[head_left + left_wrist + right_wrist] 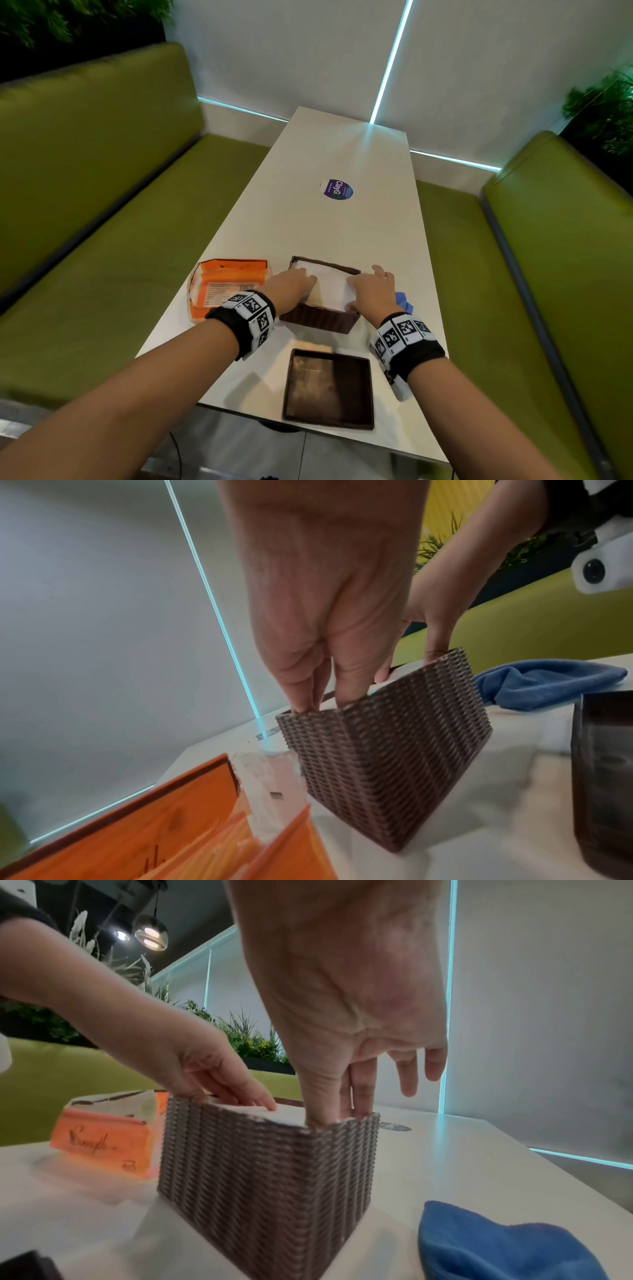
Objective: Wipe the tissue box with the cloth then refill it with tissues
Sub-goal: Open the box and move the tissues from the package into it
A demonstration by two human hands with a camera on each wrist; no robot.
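Note:
The brown woven tissue box [318,320] stands open on the white table [325,233], filled with a white stack of tissues [330,284]. My left hand [294,279] presses on the stack's left side, its straight fingers [349,691] tucked down inside the box wall [383,764]. On the right side my right hand [368,286] pushes its thumb and two fingers [359,1096] into the box [267,1177] beside the tissues [287,1115], the other fingers spread. The blue cloth [404,301] lies crumpled just right of the box, held by neither hand.
The box's dark brown lid [329,390] lies flat near the table's front edge. An opened orange tissue packet [226,287] sits left of the box. A purple sticker [337,189] marks the table's middle. Green benches [102,205] flank both sides.

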